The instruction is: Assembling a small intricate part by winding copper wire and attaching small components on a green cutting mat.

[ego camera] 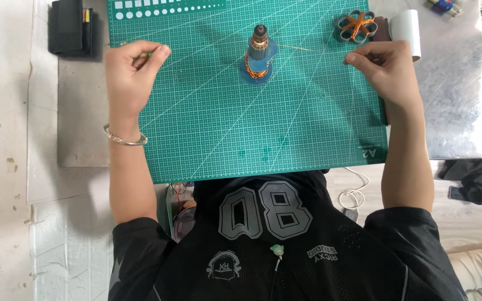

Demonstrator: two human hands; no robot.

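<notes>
Now both hands rest on the green cutting mat [285,122], which lies on the bench with a white grid and a row of white squares and circles printed along its far edge. A white roll [407,29] lies at the far right, just beside a grey ring-shaped part wound with copper wire [356,25]; a black case [69,27] lies at the far left. The motor armature [259,53] stands upright on a blue sheet between the hands (well apart from each). The left hand [132,69] pinches something thin, and the right hand [380,64] pinches a fine copper wire [302,49] running toward the armature.
</notes>
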